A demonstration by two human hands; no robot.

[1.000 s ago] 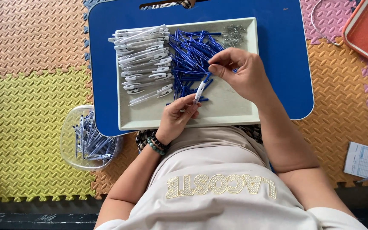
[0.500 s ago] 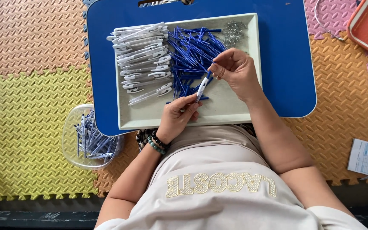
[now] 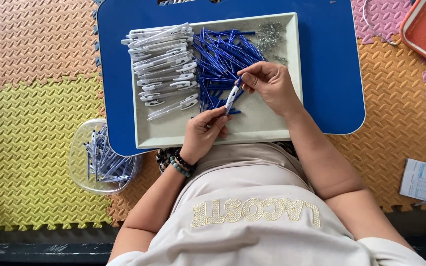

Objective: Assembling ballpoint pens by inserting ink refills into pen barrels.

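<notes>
A white pen barrel (image 3: 230, 98) is being pinched at its near end by the left hand (image 3: 204, 134), while its far tip is being gripped by the right hand's (image 3: 271, 86) closed fingertips, over the grey tray (image 3: 267, 129), right of the blue refills (image 3: 219, 55)

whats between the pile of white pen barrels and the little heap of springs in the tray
In the head view, a pile of blue refills lies between the white pen barrels and the springs, all in the grey tray.
</notes>
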